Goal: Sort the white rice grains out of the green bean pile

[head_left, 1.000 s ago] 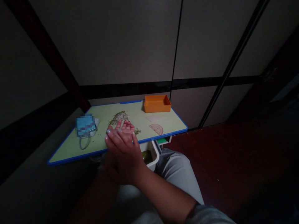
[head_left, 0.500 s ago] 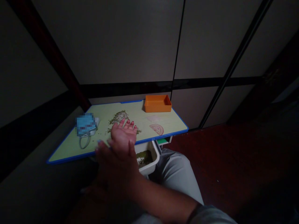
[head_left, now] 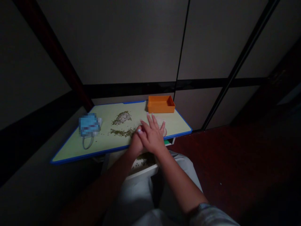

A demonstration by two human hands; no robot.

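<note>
**A:** ok so what's going on with the hands here? Super dark shot.

**B:** yeah it's dim. The right hand [head_left: 152, 136] lies flat over the near edge of the worktop [head_left: 70, 147], fingers stretched out and spread, nothing gripped. The left hand [head_left: 135, 142] is tucked just beneath and beside it, mostly covered, so I can't tell how open it is or whether it holds anything.

**A:** and the green stuff?

**B:** small green grains [head_left: 122, 132] are strewn in a streak just left of the hands, with a second patch [head_left: 122, 117] farther back. More of them sit in a white tray [head_left: 143, 171] below the worktop's edge, right under the wrists, above the person's lap.

**A:** anything else on there?

**B:** an orange box [head_left: 161, 104] at the far right corner, a blurred blue thing [head_left: 89, 125] with a looped strap on the left, and a pinkish protractor [head_left: 164, 131] peeking out by the right fingertips.
</note>
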